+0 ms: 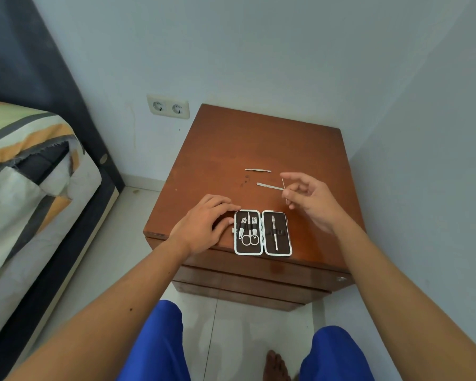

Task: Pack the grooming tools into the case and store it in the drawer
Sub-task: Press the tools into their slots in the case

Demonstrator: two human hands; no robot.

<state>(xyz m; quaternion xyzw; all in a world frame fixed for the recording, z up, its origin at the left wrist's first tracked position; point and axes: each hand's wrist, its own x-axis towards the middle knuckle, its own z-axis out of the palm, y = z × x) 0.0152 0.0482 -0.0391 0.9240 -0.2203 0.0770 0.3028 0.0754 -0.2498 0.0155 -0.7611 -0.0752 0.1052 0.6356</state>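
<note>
An open brown grooming case (263, 232) with a white rim lies flat near the front edge of the wooden nightstand (220, 166). Its left half holds scissors, clippers and a pointed tool; its right half holds one slim tool. My left hand (204, 225) rests on the nightstand against the case's left edge. My right hand (311, 200) hovers behind the case, pinching a thin metal pick (283, 183) between thumb and forefinger. Two flat metal tools lie loose behind: one (268, 185) just left of my right hand, another (258, 170) farther back.
The nightstand has drawers (248, 281) on its front, shut, with a small round knob (341, 279) at the right. A bed (33, 166) stands to the left, walls behind and right. A double wall socket (168, 107) is behind. My knees and a bare foot are below.
</note>
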